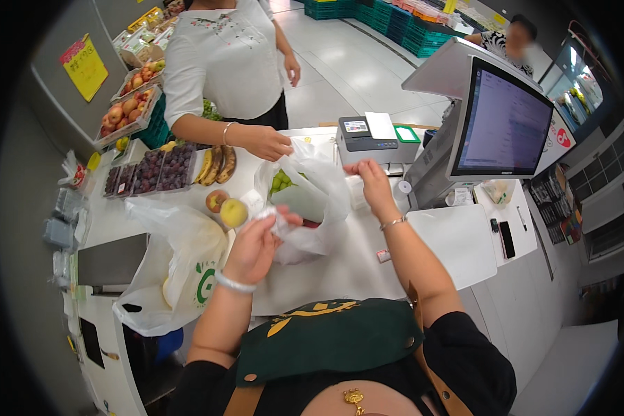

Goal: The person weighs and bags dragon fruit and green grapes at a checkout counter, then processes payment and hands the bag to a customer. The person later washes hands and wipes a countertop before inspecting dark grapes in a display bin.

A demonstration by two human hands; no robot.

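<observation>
A thin white plastic bag [334, 200] stands before me on the white counter, its mouth spread. Green grapes [281, 180] show inside it, with something red lower down, mostly hidden. My left hand [255, 244] pinches crumpled white plastic at the bag's near left side; the fingers are blurred. Beyond the right rim, my right hand [373, 187] is raised with fingers curled; whether a bit of plastic is between them I cannot tell. Across the counter, another person's hand [262, 141] touches the bag's far edge. Left of my left hand lie a yellow-green fruit [234, 212] and a reddish fruit [217, 200].
A second plastic bag [182, 249] with green print sags at the counter's left. Behind it are bananas [216, 164] and clear boxes of dark grapes [148, 169]. A label printer [366, 140] and a monitor [504, 122] stand right. A phone [507, 240] lies farther right.
</observation>
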